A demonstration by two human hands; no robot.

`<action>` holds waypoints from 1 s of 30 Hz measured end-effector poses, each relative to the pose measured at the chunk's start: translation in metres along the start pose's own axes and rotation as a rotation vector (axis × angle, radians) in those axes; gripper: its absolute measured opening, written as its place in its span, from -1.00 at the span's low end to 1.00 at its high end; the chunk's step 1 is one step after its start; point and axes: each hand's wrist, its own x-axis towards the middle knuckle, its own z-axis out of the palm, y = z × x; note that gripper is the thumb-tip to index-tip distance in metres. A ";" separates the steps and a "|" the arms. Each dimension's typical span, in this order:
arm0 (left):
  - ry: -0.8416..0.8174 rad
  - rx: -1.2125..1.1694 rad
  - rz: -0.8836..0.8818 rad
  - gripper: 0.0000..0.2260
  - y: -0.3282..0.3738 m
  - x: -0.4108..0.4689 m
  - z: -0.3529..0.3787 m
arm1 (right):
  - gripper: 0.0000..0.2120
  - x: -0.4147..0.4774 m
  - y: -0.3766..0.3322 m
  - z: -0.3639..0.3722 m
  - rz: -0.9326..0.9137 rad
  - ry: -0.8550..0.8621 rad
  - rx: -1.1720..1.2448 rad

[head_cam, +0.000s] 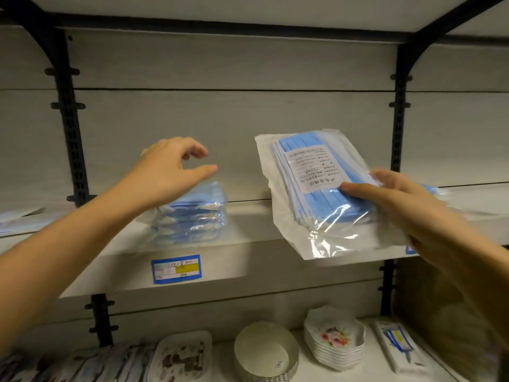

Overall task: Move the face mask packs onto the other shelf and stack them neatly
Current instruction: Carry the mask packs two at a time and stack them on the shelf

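Observation:
My right hand (399,199) grips a clear plastic pack of blue face masks (311,186) with a white printed label, holding it tilted in the air in front of the middle shelf (248,224). A stack of several mask packs (192,213) lies on that shelf to the left. My left hand (170,166) hovers just above this stack, fingers loosely curved and holding nothing. More blue mask packs (438,190) show on the shelf behind my right hand, mostly hidden.
A blue and yellow price label (176,268) sticks to the shelf's front edge. Another flat pack (16,219) lies at far left. The lower shelf holds a round tin (265,351), stacked flowered dishes (334,340), a patterned tray (181,357) and a white box (396,346). Black uprights (73,150) flank the bay.

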 end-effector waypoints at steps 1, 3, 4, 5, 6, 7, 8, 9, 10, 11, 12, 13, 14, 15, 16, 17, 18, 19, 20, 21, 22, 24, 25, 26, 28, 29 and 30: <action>-0.020 0.053 0.053 -0.68 0.006 -0.001 0.004 | -0.61 0.003 -0.001 -0.008 0.002 0.015 0.002; -0.049 0.099 0.112 -0.63 0.021 -0.003 0.014 | -0.64 0.009 -0.003 -0.026 -0.009 0.049 0.005; -0.055 0.108 0.132 -0.62 0.027 -0.003 0.018 | -0.65 0.012 -0.003 -0.037 -0.015 0.069 0.000; -0.052 0.115 0.155 -0.64 0.034 -0.003 0.023 | -0.65 0.016 -0.003 -0.049 -0.020 0.088 -0.004; -0.044 0.122 0.175 -0.67 0.040 -0.002 0.028 | -0.66 0.020 -0.003 -0.061 -0.026 0.105 -0.002; -0.033 0.128 0.190 -0.70 0.046 0.000 0.033 | -0.67 0.025 -0.001 -0.074 -0.031 0.120 0.004; -0.027 0.132 0.196 -0.71 0.052 0.001 0.038 | -0.67 0.030 0.002 -0.087 -0.033 0.135 0.007; -0.026 0.130 0.193 -0.69 0.057 0.002 0.043 | -0.67 0.036 0.005 -0.101 -0.032 0.147 0.005; -0.025 0.126 0.184 -0.63 0.065 0.002 0.049 | -0.66 0.042 0.009 -0.114 -0.028 0.159 0.004; -0.023 0.124 0.174 -0.53 0.072 0.002 0.056 | -0.65 0.049 0.013 -0.127 -0.023 0.168 0.006; -0.017 0.126 0.167 -0.44 0.080 0.001 0.064 | -0.65 0.056 0.017 -0.140 -0.017 0.175 0.009; -0.004 0.130 0.160 -0.39 0.087 0.001 0.071 | -0.64 0.064 0.021 -0.152 -0.008 0.176 0.005; 0.007 0.142 0.153 -0.37 0.092 0.002 0.080 | -0.63 0.071 0.025 -0.163 0.002 0.172 -0.008; 0.013 0.161 0.150 -0.37 0.097 0.002 0.088 | -0.63 0.079 0.030 -0.174 0.009 0.165 -0.025; 0.016 0.184 0.149 -0.37 0.102 0.002 0.095 | -0.64 0.086 0.034 -0.182 0.013 0.157 -0.040; 0.018 0.209 0.151 -0.37 0.106 0.002 0.102 | -0.66 0.095 0.039 -0.190 0.014 0.146 -0.051; 0.024 0.235 0.155 -0.37 0.110 0.002 0.108 | -0.68 0.104 0.043 -0.196 0.016 0.136 -0.061; 0.033 0.261 0.155 -0.38 0.113 0.001 0.112 | -0.70 0.113 0.046 -0.200 0.017 0.124 -0.071; 0.043 0.284 0.152 -0.38 0.115 0.002 0.114 | -0.70 0.122 0.049 -0.201 0.020 0.111 -0.085; 0.053 0.304 0.147 -0.38 0.117 0.002 0.116 | -0.72 0.132 0.052 -0.201 0.030 0.095 -0.101; 0.057 0.322 0.140 -0.38 0.118 0.003 0.116 | -0.75 0.141 0.055 -0.199 0.044 0.078 -0.115; 0.058 0.349 0.127 -0.38 0.121 0.005 0.115 | -0.80 0.159 0.059 -0.192 0.062 0.025 -0.128; 0.058 0.358 0.119 -0.38 0.122 0.005 0.114 | -0.80 0.167 0.062 -0.188 0.061 0.001 -0.148; 0.058 0.367 0.113 -0.37 0.123 0.006 0.113 | -0.76 0.174 0.064 -0.184 0.061 -0.023 -0.173; 0.051 0.389 0.106 -0.36 0.123 0.006 0.111 | -0.59 0.186 0.069 -0.180 0.079 -0.055 -0.227; 0.043 0.396 0.101 -0.36 0.123 0.006 0.110 | -0.55 0.190 0.071 -0.178 0.091 -0.063 -0.248; 0.032 0.401 0.096 -0.36 0.122 0.007 0.110 | -0.55 0.193 0.072 -0.177 0.094 -0.064 -0.268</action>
